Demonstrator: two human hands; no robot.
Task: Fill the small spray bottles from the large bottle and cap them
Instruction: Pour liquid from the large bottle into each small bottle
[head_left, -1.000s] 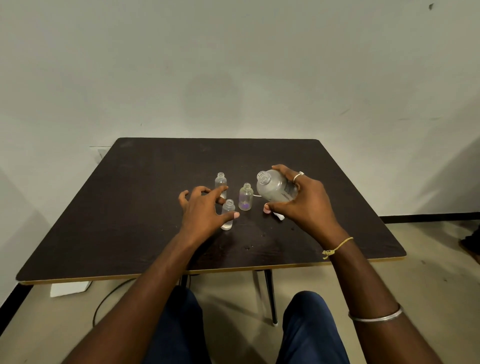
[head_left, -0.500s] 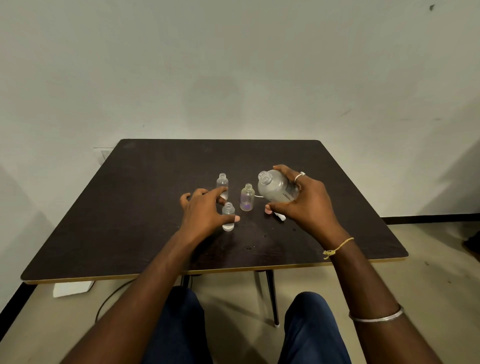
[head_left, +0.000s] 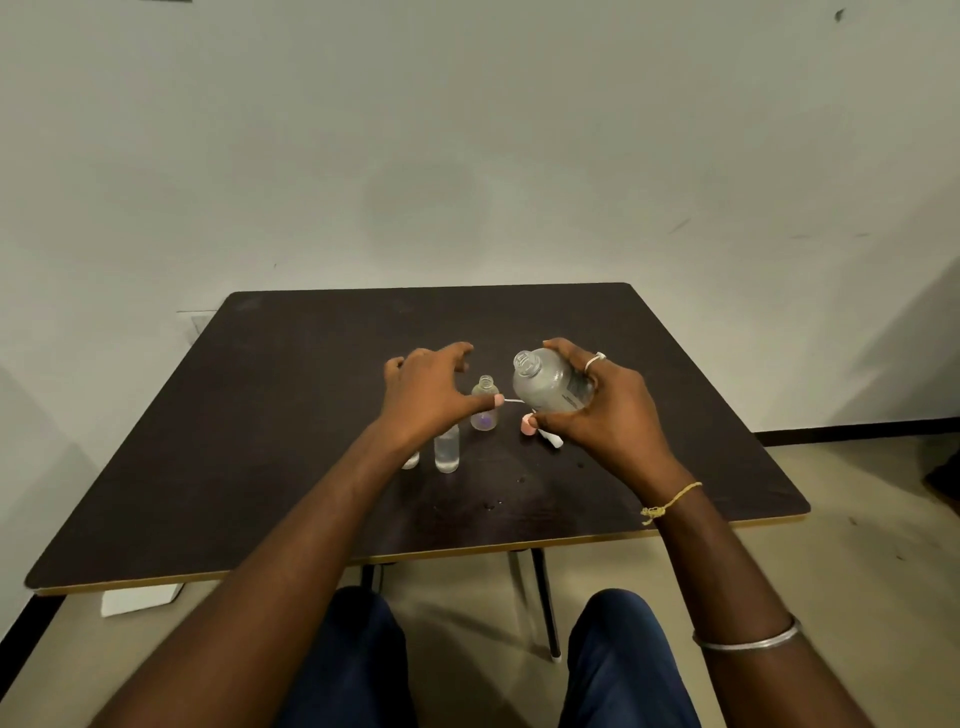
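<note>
My right hand (head_left: 602, 410) grips the large clear bottle (head_left: 550, 387) above the dark table (head_left: 291, 415). The bottle is tilted, its uncapped mouth pointing up and left. My left hand (head_left: 428, 395) hovers with curved, spread fingers beside a small open bottle (head_left: 485, 408), thumb tip at its shoulder; it holds nothing that I can see. A second small bottle (head_left: 447, 453) with clear liquid stands nearer me. Only the base of a third small bottle (head_left: 410, 461) shows under my left wrist. A white spray cap (head_left: 551, 440) lies under my right hand.
A thin white tube (head_left: 514, 401) lies between the small bottle and the large one. A few droplets (head_left: 493, 503) mark the table near its front edge. The table stands against a plain wall; a white block (head_left: 140, 600) sits on the floor at the left.
My left hand has left the nearest small bottle and moved forward and right, up to the small bottle beside the large one. My right hand still holds the large bottle tilted.
</note>
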